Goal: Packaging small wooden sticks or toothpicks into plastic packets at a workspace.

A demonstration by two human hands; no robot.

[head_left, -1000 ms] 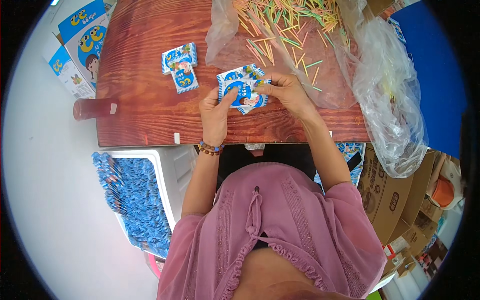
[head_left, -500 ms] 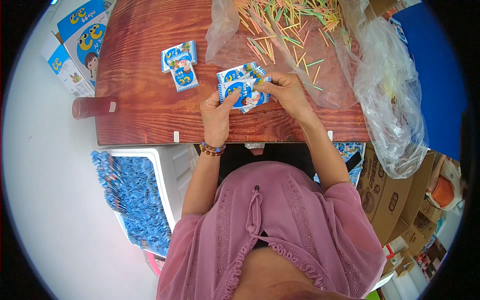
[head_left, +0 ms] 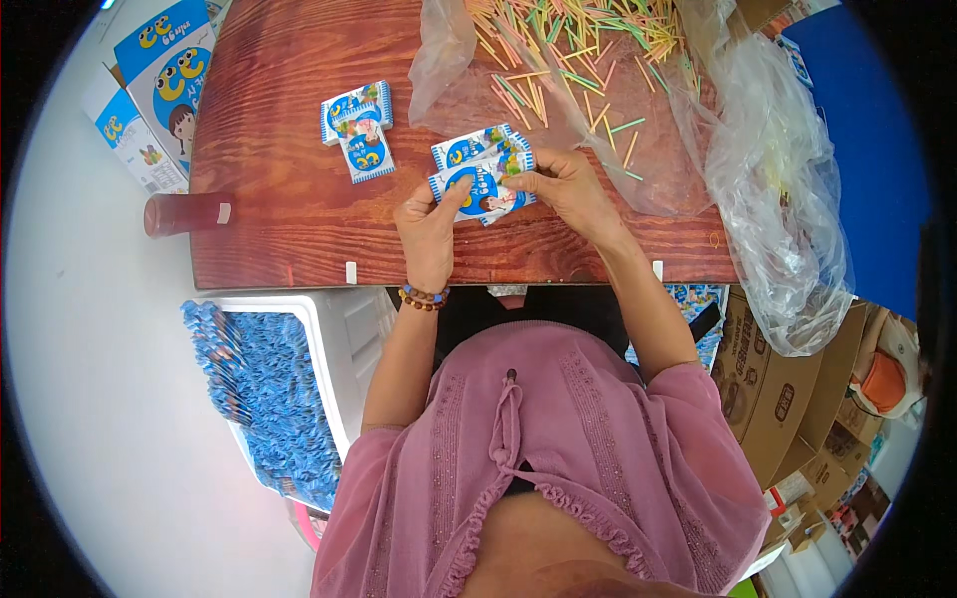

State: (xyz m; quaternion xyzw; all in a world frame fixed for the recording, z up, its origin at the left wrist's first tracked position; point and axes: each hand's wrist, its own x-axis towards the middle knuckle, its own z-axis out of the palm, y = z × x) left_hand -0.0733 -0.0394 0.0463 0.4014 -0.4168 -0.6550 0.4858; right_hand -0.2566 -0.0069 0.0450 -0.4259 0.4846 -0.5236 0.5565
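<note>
Near the front edge of the wooden table, my left hand (head_left: 427,231) and my right hand (head_left: 570,191) hold a small blue-and-white packet (head_left: 488,187) between them. My left thumb presses on its left end, and the right thumb and fingers pinch its right end. Behind and partly under it are more such packets (head_left: 461,149), overlapping; whether these lie on the table or are held too, I cannot tell. Left of my hands, a few similar packets (head_left: 367,149) lie in a small overlapping pile on the table.
Thin pastel sticks (head_left: 573,50) lie heaped on clear plastic sheeting (head_left: 788,199) at the far right. A reddish cylinder (head_left: 189,214) juts past the table's (head_left: 299,229) left edge. Below stands a white foam box (head_left: 329,369) full of blue packets. Cardboard boxes (head_left: 768,389) stand right.
Both hands have shifted slightly left with the held packet, which has tilted a little, its right end higher. The pile on the left has not moved.
</note>
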